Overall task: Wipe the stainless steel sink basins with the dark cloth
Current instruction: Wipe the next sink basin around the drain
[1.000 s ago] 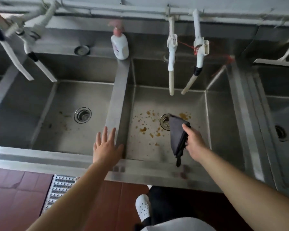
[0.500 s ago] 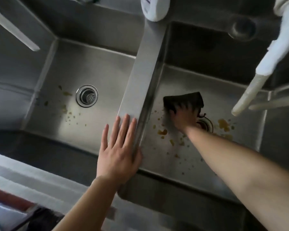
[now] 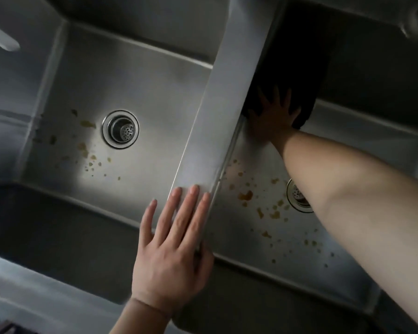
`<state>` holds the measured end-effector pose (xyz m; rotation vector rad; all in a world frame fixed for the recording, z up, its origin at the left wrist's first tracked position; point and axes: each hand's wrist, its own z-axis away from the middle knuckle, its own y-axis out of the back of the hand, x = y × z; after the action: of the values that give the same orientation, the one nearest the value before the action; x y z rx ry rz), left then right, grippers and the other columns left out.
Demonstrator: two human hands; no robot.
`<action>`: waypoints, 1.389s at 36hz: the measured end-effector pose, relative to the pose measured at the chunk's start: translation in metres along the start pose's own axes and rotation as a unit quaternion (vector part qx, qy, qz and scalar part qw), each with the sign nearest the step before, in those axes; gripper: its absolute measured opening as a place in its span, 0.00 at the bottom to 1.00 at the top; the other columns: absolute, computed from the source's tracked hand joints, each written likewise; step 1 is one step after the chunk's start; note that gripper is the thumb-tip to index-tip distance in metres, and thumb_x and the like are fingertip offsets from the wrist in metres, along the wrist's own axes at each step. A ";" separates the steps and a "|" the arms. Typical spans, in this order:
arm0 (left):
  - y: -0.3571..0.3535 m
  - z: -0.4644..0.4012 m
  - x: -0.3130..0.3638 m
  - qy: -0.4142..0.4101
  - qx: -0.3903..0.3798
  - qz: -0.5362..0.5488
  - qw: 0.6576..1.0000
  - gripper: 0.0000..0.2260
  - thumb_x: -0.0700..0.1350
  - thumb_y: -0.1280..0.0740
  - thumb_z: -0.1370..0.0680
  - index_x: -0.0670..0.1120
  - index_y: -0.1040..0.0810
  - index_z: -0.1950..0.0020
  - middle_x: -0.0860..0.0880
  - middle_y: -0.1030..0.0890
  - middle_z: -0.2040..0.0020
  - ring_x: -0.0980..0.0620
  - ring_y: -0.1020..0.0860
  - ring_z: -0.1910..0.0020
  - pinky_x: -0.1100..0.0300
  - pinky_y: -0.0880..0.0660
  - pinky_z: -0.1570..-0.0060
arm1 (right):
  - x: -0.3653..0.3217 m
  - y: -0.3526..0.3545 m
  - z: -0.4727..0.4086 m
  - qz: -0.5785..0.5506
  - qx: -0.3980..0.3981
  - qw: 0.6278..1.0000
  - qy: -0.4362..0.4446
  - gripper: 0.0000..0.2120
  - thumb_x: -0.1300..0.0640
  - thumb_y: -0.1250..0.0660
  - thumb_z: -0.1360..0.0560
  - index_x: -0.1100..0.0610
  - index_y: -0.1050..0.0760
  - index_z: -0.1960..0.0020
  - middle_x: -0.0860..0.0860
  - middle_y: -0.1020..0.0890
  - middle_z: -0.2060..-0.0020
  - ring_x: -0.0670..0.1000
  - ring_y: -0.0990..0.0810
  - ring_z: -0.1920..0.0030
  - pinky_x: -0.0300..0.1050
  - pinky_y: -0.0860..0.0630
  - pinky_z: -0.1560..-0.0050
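Many brown spots near the divider risked being missed: right hand was pressed flat on the dark cloth beyond them, left hand splayed on the divider.

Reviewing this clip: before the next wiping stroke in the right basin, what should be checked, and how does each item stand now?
1. Cloth under the right hand: ok, palm flat on it, fingers spread.
2. Cloth against steel: ok, pressed at the far corner beside the divider.
3. Left hand bracing: ok, flat on the divider's near end.
4. Stains in the stroke's path: not ok, brown spots remain on the right basin floor near the drain.
5. Left basin clean: not ok, it has spots too.
6. Cloth wet: cannot tell, too dark.
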<state>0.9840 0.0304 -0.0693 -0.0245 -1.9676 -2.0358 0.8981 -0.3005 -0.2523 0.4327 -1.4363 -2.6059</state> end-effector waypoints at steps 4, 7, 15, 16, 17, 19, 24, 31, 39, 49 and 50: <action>0.000 0.001 0.001 0.000 0.003 0.001 1.000 0.33 0.50 0.38 0.25 0.48 0.40 0.20 0.48 0.40 0.20 0.44 0.42 0.21 0.35 0.41 0.28 | 0.004 -0.018 0.021 -0.007 0.014 0.999 0.033 0.30 0.37 0.49 0.19 0.39 0.55 0.20 0.51 0.55 0.19 0.60 0.63 0.21 0.73 0.61 0.28; 0.001 0.000 0.002 0.006 -0.001 -0.003 1.000 0.34 0.50 0.37 0.26 0.48 0.40 0.20 0.48 0.39 0.20 0.45 0.42 0.21 0.34 0.41 0.28 | 0.010 -0.048 0.060 0.005 0.006 0.998 0.067 0.29 0.40 0.48 0.19 0.39 0.54 0.20 0.51 0.53 0.19 0.60 0.61 0.21 0.72 0.61 0.27; 0.006 0.000 0.006 0.026 -0.018 -0.015 0.999 0.37 0.48 0.34 0.29 0.49 0.40 0.20 0.49 0.40 0.20 0.47 0.43 0.20 0.36 0.41 0.27 | 0.038 -0.149 0.256 0.077 -0.046 0.962 0.259 0.34 0.45 0.32 0.26 0.42 0.39 0.23 0.53 0.38 0.22 0.65 0.44 0.23 0.74 0.43 0.30; 0.006 0.000 0.006 0.029 -0.019 -0.017 0.999 0.37 0.48 0.35 0.29 0.49 0.40 0.20 0.49 0.40 0.20 0.48 0.43 0.20 0.37 0.41 0.27 | 0.044 -0.156 0.273 0.102 -0.062 0.947 0.298 0.34 0.45 0.30 0.28 0.41 0.37 0.23 0.52 0.36 0.23 0.64 0.42 0.23 0.74 0.40 0.31; 0.006 0.000 0.006 0.030 -0.019 -0.018 0.999 0.37 0.48 0.35 0.29 0.49 0.40 0.20 0.49 0.40 0.20 0.48 0.43 0.20 0.37 0.41 0.27 | 0.051 -0.159 0.282 0.123 -0.073 0.930 0.339 0.34 0.44 0.30 0.27 0.40 0.37 0.24 0.51 0.35 0.23 0.63 0.41 0.23 0.74 0.38 0.32; 0.005 0.000 0.006 0.030 -0.018 -0.021 0.999 0.38 0.48 0.35 0.29 0.49 0.40 0.20 0.49 0.40 0.20 0.48 0.43 0.20 0.37 0.41 0.27 | 0.065 -0.154 0.275 0.143 -0.088 0.897 0.409 0.31 0.43 0.30 0.27 0.38 0.36 0.25 0.48 0.35 0.24 0.60 0.39 0.23 0.71 0.35 0.33; 0.004 0.001 0.007 0.029 -0.014 -0.031 0.999 0.38 0.48 0.35 0.29 0.48 0.40 0.20 0.48 0.40 0.20 0.48 0.44 0.20 0.38 0.42 0.26 | 0.076 -0.115 0.196 0.194 -0.057 0.869 0.452 0.26 0.41 0.37 0.21 0.36 0.38 0.24 0.46 0.38 0.22 0.56 0.40 0.22 0.64 0.39 0.32; 0.003 0.001 0.006 0.027 -0.005 -0.037 0.999 0.39 0.49 0.35 0.30 0.48 0.41 0.19 0.48 0.41 0.20 0.48 0.44 0.20 0.39 0.44 0.26 | 0.029 -0.080 0.127 0.063 -0.050 0.986 0.149 0.29 0.41 0.48 0.19 0.37 0.55 0.21 0.51 0.54 0.19 0.59 0.58 0.20 0.73 0.57 0.29; 0.000 0.002 0.005 0.026 0.015 -0.033 0.999 0.38 0.50 0.36 0.30 0.49 0.41 0.20 0.49 0.40 0.20 0.48 0.43 0.20 0.39 0.43 0.26 | 0.042 -0.118 0.222 0.151 -0.081 0.923 0.346 0.31 0.51 0.37 0.22 0.39 0.43 0.22 0.53 0.45 0.20 0.65 0.50 0.21 0.77 0.50 0.30; 0.002 0.004 0.005 0.037 -0.007 0.000 0.999 0.39 0.51 0.36 0.29 0.51 0.43 0.19 0.51 0.42 0.19 0.48 0.45 0.20 0.41 0.47 0.24 | 0.011 -0.090 0.286 0.252 -0.301 0.853 0.342 0.24 0.51 0.41 0.19 0.41 0.36 0.24 0.45 0.43 0.21 0.53 0.54 0.20 0.68 0.56 0.25; 0.003 0.004 0.005 0.038 -0.013 0.008 0.999 0.38 0.51 0.36 0.29 0.51 0.44 0.19 0.51 0.42 0.19 0.48 0.46 0.20 0.41 0.47 0.24 | 0.008 -0.083 0.293 0.204 -0.312 0.881 0.291 0.23 0.50 0.40 0.19 0.41 0.36 0.24 0.45 0.40 0.21 0.52 0.50 0.20 0.65 0.53 0.25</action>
<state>0.9789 0.0334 -0.0646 0.0302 -1.8881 -2.0216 0.8006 -0.0224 -0.1767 0.6518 -0.4004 -2.1429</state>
